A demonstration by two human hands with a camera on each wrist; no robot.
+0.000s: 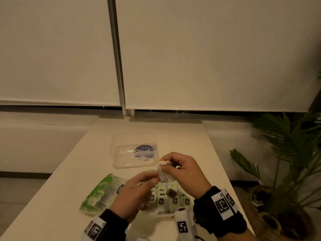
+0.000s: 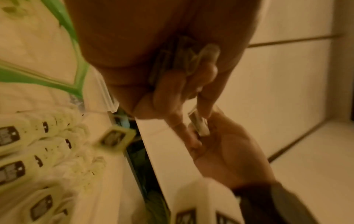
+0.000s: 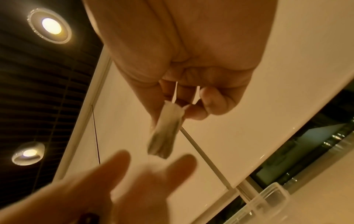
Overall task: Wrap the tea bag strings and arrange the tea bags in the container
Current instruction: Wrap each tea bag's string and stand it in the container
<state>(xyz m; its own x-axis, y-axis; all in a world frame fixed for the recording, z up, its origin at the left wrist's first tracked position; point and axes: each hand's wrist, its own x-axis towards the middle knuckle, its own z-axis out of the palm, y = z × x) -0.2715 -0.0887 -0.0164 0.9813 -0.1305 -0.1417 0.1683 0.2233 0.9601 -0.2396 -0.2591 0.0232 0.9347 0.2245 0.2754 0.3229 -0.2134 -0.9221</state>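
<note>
We see a long cream-white table [image 1: 69, 171] running away from us toward two pale roller blinds [image 1: 208, 58], with a green palm plant in a woven pot [image 1: 286, 153] standing beside its right edge. At the far middle of the table lies a clear plastic lid with a round blue label [image 1: 134, 150]. Nearer to us, on the left, rests a crumpled green-and-white plastic packet [image 1: 99, 193]. Just to its right, below our wrists, sits the shallow clear container [image 1: 165, 215], which holds rows of pale green tea bags with dark printed tags [image 1: 172, 200]. Our right hand [image 1: 184, 171] is raised above the container and pinches the top of a small white paper tea bag [image 1: 164, 173] between thumb and fingertips; the bag hangs down from that pinch, and in the right wrist view thin white string [image 3: 175, 92] runs up from its top edge into the curled fingers. Our left hand [image 1: 135, 195] sits just beside and below the bag, blurred in every view. Its fingers reach toward the bag; we cannot tell whether they hold the string or touch the bag. Both wrists carry black bands with square black-and-white markers [image 1: 222, 205].
</note>
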